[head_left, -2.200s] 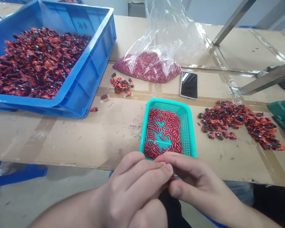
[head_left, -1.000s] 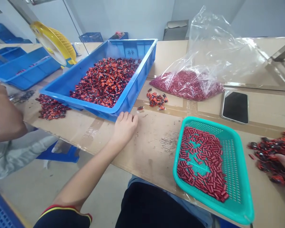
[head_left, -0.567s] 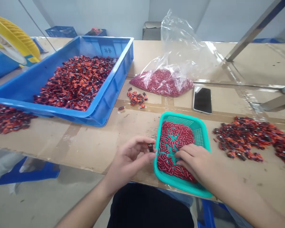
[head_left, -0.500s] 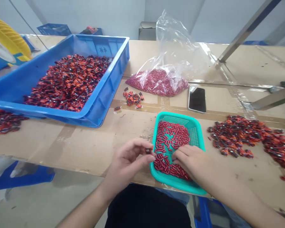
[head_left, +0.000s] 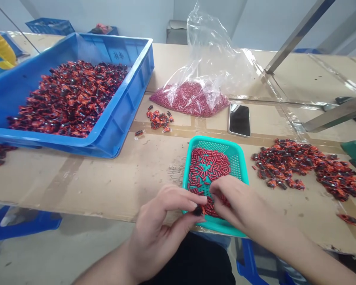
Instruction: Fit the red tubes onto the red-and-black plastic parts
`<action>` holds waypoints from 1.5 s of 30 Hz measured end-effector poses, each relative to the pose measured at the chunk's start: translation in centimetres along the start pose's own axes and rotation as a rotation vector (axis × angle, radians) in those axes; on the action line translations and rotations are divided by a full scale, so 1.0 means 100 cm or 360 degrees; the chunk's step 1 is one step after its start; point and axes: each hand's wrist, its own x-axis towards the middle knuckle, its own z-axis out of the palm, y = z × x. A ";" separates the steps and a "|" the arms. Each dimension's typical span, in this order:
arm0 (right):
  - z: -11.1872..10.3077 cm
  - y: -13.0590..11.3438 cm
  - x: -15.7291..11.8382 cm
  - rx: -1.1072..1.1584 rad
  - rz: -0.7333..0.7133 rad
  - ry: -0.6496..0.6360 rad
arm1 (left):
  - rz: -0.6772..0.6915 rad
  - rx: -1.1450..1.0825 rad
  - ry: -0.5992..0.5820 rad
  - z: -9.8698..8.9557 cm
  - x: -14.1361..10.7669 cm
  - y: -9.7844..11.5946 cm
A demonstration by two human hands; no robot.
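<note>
My left hand (head_left: 161,229) pinches a small dark cylindrical piece (head_left: 198,210) between thumb and fingers, just above the near rim of a teal plastic mesh basket (head_left: 216,141). The basket holds a layer of short red tubes (head_left: 207,166). My right hand (head_left: 234,200) lies over the basket's near part, its fingertips down among the tubes and close to the dark piece. The hand hides part of the tubes, and I cannot tell whether its fingers hold one.
A blue plastic crate (head_left: 130,99) full of orange-and-black pieces stands at the left. Behind the basket lie a clear bag of red tubes (head_left: 190,99) and a phone (head_left: 239,120). A loose orange-and-black pile (head_left: 302,166) lies right, on a cardboard-covered table (head_left: 77,186).
My left hand has moved down and right, bringing the dark piece closer to my right hand. My right fingers have moved toward the basket's near edge. The view has shifted slightly.
</note>
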 end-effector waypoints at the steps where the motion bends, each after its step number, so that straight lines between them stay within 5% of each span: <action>1: -0.005 -0.004 -0.001 0.0162 0.0028 0.0072 | 0.0022 0.0015 -0.0009 0.001 0.000 0.001; 5: -0.025 -0.026 -0.006 0.0947 0.0164 0.0329 | 0.0024 0.0052 -0.0023 0.003 -0.002 0.002; 8: -0.034 -0.040 -0.007 0.1157 0.0097 0.0427 | 0.0036 0.0072 -0.0029 0.005 -0.002 0.002; 12: -0.038 -0.047 -0.006 0.1034 -0.0070 0.0451 | 0.0106 0.0155 -0.0076 0.007 0.000 0.004; 25: -0.037 -0.046 -0.006 0.0919 -0.0034 0.0371 | 0.0395 0.0501 -0.0264 0.004 -0.009 -0.001; 38: -0.037 -0.047 -0.004 0.0944 -0.0028 0.0424 | 0.0422 0.0633 -0.0293 0.006 -0.006 0.004; 45: -0.031 -0.044 -0.005 0.1699 0.0551 0.0034 | 0.0372 0.0783 -0.0201 0.015 -0.015 0.012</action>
